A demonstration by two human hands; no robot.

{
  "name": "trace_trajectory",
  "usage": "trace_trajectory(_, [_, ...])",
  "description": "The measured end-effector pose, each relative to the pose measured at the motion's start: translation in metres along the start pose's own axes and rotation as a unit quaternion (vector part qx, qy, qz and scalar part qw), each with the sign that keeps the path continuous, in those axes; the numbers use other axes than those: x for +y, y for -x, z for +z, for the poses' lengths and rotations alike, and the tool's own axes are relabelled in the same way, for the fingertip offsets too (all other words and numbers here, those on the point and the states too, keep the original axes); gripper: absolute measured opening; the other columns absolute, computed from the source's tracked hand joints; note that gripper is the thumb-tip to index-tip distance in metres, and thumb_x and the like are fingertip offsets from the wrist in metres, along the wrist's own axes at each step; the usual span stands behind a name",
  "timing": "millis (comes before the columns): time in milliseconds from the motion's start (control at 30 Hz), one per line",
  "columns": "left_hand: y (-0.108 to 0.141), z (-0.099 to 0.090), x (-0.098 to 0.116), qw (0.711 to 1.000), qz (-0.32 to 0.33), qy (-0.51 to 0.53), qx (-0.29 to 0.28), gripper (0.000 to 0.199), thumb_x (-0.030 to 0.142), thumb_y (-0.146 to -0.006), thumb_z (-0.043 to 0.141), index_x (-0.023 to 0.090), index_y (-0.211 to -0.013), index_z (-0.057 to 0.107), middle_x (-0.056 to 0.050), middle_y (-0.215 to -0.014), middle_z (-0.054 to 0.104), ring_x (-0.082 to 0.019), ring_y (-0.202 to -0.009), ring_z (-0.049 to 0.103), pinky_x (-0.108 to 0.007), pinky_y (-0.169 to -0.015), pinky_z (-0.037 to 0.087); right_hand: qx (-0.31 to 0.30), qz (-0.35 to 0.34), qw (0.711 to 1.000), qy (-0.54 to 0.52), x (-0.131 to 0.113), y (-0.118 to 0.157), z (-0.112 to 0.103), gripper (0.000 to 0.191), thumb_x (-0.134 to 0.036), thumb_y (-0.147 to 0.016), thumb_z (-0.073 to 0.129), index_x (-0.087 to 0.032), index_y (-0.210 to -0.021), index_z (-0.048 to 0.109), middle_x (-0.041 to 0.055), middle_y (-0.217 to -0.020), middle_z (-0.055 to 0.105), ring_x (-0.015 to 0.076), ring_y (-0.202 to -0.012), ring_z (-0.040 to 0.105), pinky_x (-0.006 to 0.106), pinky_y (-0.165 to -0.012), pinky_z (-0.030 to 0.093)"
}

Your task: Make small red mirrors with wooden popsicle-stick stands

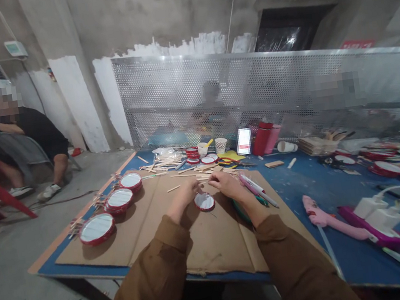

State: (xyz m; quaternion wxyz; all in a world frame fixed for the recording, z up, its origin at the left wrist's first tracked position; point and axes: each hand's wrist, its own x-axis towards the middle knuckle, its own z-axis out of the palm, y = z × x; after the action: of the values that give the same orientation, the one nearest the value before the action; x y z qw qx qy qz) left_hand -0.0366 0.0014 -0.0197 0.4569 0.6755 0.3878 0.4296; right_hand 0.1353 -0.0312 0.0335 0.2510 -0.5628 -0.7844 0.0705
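while l hand (190,193), r hand (226,185) sit nr disc (204,202) edge, mid-cardboard (212,244), each grip's unclear.

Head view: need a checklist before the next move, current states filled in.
1. Small disc visible near both hands: ok.
2. Left hand gripping it: cannot tell; fingers are at its edge, contact unclear.
3. Item in right hand identified: cannot tell, too small.
4. Space beside right wrist free: not ok; pens lie there.
5. Glue gun off the cardboard: ok.
6. Glue gun cool: cannot tell.
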Motion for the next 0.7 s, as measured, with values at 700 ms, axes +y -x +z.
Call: trace_trajectory(700, [0.004,-0.005,0.022,0.980,-0.064,0.109,0.154,0.023,0.028,-0.083,0.046,0.017,-0.102,0.053,-0.010,-0.100,0.071,-0.013,-0.074,0.064,-0.022,-0.059,0.044,-0.034,0.311,0.874,0.372,0.032,0.150,-0.098,0.024,-0.021,-0.088,0.046,-0.012,-0.098,0.065,0.0217,-0.098,0.067,0.0339,-0.092,0.065,0.040,-0.075,0.044])
